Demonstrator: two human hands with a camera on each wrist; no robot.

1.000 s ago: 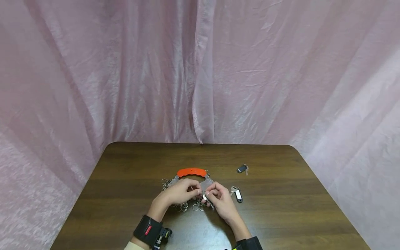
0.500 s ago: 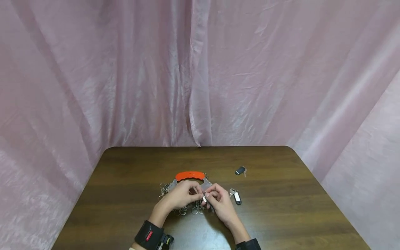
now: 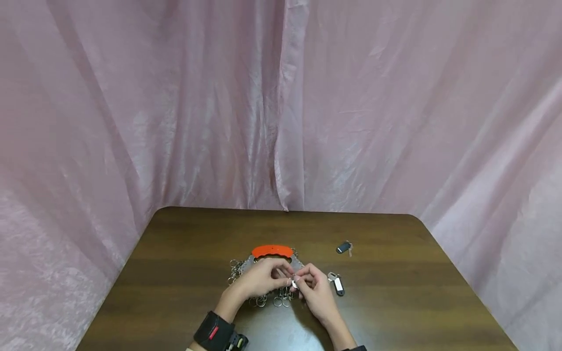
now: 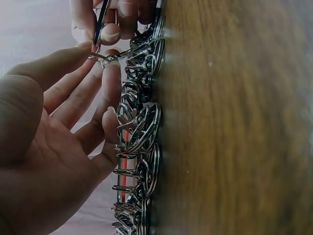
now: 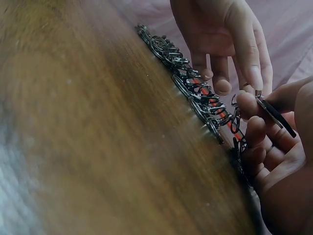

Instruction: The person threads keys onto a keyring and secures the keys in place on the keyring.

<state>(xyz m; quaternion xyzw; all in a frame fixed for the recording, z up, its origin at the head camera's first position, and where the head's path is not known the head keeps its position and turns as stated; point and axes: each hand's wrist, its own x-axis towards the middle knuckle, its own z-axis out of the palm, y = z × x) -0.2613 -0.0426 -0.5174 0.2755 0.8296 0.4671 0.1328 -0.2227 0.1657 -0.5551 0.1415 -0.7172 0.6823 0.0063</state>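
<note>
My left hand (image 3: 262,280) and right hand (image 3: 317,292) meet over the near right side of a large key holder with an orange grip (image 3: 272,250). Many small metal rings and clips (image 4: 142,127) hang round its grey metal frame. In the left wrist view, my left thumb and a finger pinch a small metal ring (image 4: 98,57). Between its thumb and fingers my right hand holds a thin black key tag (image 5: 278,116), seen nearly edge-on, with a silver strip beside it. The ring lies at the tag's end; whether they are linked cannot be told.
To the right of my right hand lies a black key tag with a white label (image 3: 339,286) and its key (image 3: 332,277). Farther back is another black key tag (image 3: 343,247) with a key. A pink curtain (image 3: 290,122) hangs behind the wooden table (image 3: 395,292).
The head view has shifted slightly. Both hands stay together over the key holder, with the fingertips and the small silver part between them turned a little.
</note>
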